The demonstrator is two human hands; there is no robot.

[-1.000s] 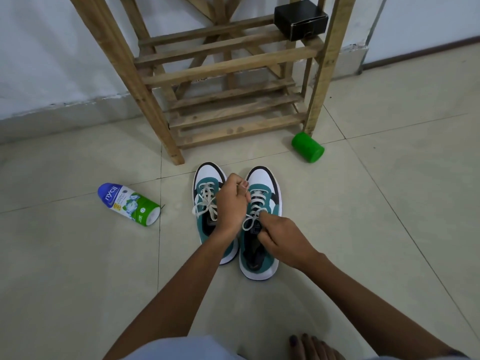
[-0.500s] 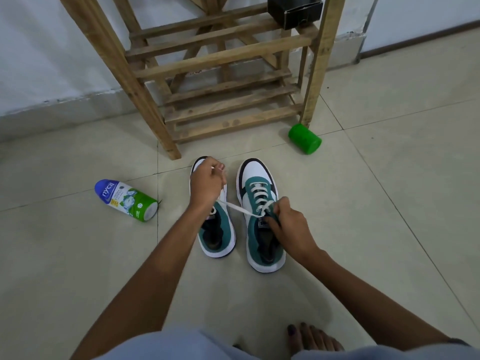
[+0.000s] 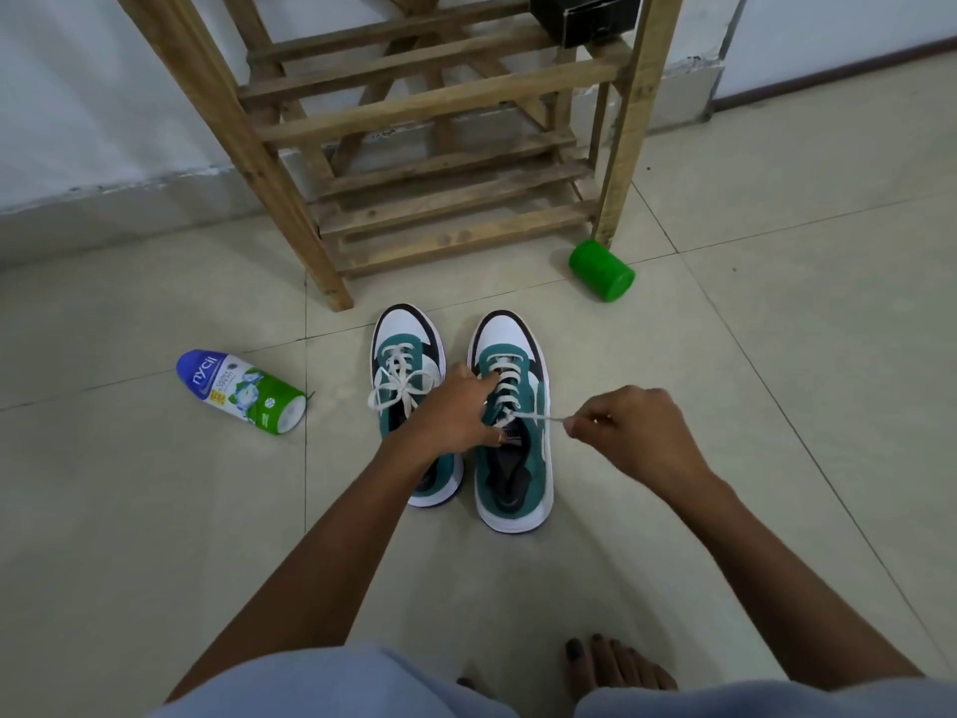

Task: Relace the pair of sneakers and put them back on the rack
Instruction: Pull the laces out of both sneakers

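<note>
Two teal and white sneakers stand side by side on the tiled floor, toes toward the wooden rack (image 3: 440,199). The left sneaker (image 3: 406,355) has its white lace tied in a bow. On the right sneaker (image 3: 512,458) the lace (image 3: 538,417) runs out sideways, and my right hand (image 3: 632,432) pinches its end, pulled off to the right. My left hand (image 3: 455,406) rests across the gap between the shoes with its fingers pressed on the right sneaker's laced eyelets; whether it holds a lace end is hidden.
A blue and green powder bottle (image 3: 241,391) lies on the floor to the left. A green cylinder (image 3: 600,269) lies by the rack's right leg. A black box (image 3: 585,13) sits on a rack shelf. My bare foot (image 3: 616,665) shows at the bottom.
My right hand has moved out to the right, drawing the lace taut that way. My left hand came back from the left sneaker's toe onto the right sneaker's eyelets.
</note>
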